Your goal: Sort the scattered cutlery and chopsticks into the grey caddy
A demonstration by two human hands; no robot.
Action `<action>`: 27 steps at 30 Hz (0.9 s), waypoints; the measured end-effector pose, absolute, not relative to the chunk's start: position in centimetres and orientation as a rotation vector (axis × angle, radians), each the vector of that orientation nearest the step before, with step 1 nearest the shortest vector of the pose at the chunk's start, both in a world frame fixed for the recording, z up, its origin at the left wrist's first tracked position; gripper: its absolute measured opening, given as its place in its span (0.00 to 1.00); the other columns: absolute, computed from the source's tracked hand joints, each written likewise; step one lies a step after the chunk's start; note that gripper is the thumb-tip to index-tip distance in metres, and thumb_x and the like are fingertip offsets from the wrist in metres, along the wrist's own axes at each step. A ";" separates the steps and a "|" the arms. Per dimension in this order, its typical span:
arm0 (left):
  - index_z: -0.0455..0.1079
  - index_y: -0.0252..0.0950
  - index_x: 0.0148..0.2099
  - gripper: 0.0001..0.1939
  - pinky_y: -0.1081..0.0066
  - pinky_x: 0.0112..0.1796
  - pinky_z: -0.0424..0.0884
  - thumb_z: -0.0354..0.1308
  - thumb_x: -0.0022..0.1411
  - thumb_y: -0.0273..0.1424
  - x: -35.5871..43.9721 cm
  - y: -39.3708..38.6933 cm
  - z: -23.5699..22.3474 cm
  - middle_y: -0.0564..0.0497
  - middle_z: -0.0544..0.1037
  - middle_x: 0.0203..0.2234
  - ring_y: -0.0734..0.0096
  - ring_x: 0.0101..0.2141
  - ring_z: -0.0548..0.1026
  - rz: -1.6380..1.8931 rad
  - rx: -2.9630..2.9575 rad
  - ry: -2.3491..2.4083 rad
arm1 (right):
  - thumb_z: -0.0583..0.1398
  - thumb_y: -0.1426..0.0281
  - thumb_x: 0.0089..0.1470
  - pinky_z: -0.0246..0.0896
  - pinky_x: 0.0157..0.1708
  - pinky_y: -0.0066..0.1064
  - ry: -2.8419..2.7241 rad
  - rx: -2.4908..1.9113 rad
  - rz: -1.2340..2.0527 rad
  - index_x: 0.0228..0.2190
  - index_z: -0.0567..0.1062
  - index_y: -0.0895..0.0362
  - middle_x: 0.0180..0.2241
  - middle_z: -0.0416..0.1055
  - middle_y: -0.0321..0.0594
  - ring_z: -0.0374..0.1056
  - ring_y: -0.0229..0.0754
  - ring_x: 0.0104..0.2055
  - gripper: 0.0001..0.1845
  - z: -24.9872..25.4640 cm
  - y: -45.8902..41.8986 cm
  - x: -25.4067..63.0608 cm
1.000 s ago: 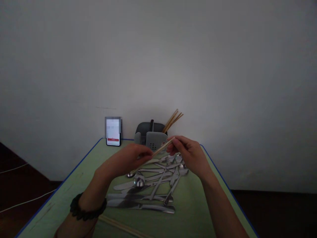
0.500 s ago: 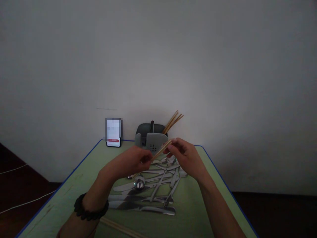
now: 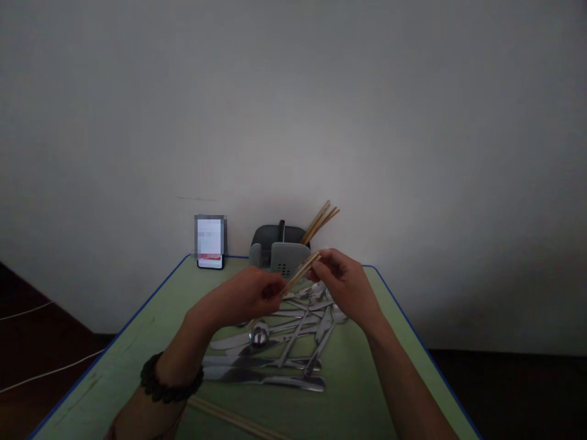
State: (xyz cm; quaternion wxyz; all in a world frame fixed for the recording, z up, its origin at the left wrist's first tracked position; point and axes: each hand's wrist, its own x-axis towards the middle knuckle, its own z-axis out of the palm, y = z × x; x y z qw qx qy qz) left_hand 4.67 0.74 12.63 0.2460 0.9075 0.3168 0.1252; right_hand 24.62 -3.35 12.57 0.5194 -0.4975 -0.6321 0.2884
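Observed pale chopsticks (image 3: pixel 301 274) just in front of the grey caddy (image 3: pixel 290 253), pinched near the far end by the right hand (image 3: pixel 348 287) and gripped lower down by the left hand (image 3: pixel 245 294). Noted a slanting long axis, far end pointing up and rightward toward the caddy's right edge. Recorded metal cutlery (image 3: pixel 293 348) heaped on the desk (image 3: pixel 355 400) before the caddy, and wooden chopsticks (image 3: pixel 320 223) leaning rightward out of it.
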 end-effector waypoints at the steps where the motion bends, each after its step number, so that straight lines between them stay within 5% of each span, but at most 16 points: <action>1: 0.70 0.33 0.33 0.07 0.78 0.26 0.60 0.51 0.56 0.28 4.7 0.7 12.6 0.54 0.74 0.22 0.77 0.23 0.68 0.335 2.469 0.865 | 0.58 0.64 0.51 0.66 0.29 0.28 -1.514 -1.193 0.706 0.29 0.71 0.57 0.26 0.73 0.37 0.71 0.37 0.27 0.09 12.6 -3.3 24.6; 21: 0.72 0.33 0.33 0.09 0.78 0.25 0.60 0.51 0.57 0.30 3.8 1.5 11.7 0.53 0.75 0.24 0.75 0.24 0.69 0.060 2.344 0.854 | 0.63 0.59 0.46 0.69 0.32 0.30 -1.329 -1.088 0.839 0.28 0.69 0.57 0.25 0.72 0.35 0.70 0.35 0.26 0.15 12.6 -2.9 25.5; 27: 0.72 0.33 0.37 0.13 0.76 0.29 0.65 0.51 0.60 0.36 2.2 2.4 11.8 0.50 0.77 0.28 0.71 0.29 0.73 0.132 2.289 0.868 | 0.64 0.59 0.46 0.69 0.31 0.32 -1.201 -1.072 0.662 0.41 0.66 0.54 0.24 0.72 0.30 0.70 0.35 0.25 0.22 12.8 -2.6 27.5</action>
